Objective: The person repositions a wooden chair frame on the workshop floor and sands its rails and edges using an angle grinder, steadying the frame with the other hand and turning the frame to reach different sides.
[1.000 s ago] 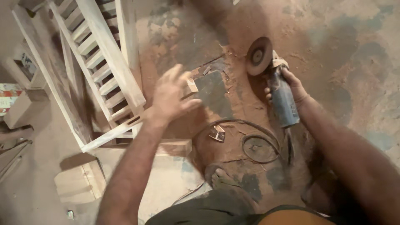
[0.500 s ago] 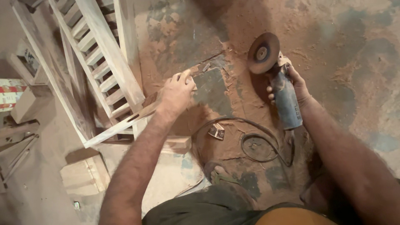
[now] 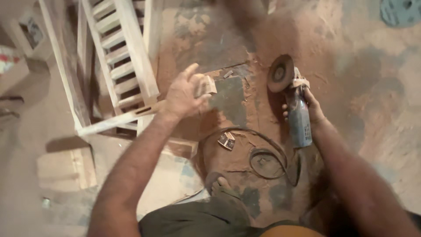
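My right hand point(image 3: 307, 107) grips a blue angle grinder point(image 3: 299, 118) upright, its round sanding disc point(image 3: 280, 73) raised above the dusty floor. My left hand point(image 3: 184, 94) hovers over the floor with a small pale scrap, like a bit of sandpaper point(image 3: 207, 85), pinched in its fingers. It is just right of a slatted wooden frame point(image 3: 125, 66) that lies on the floor. A dark square patch of floor point(image 3: 230, 98) lies between the two hands.
Reddish sawdust covers the floor. A black power cable point(image 3: 263, 162) coils near my foot point(image 3: 221, 186). A small metal piece point(image 3: 226, 140) lies inside the cable's loop. Pale wooden boards point(image 3: 66, 164) lie at lower left, and a blue disc point(image 3: 401, 11) sits at top right.
My left hand has lifted off the floor and now holds the small pale scrap. The grinder in my right hand has stayed about where it was.
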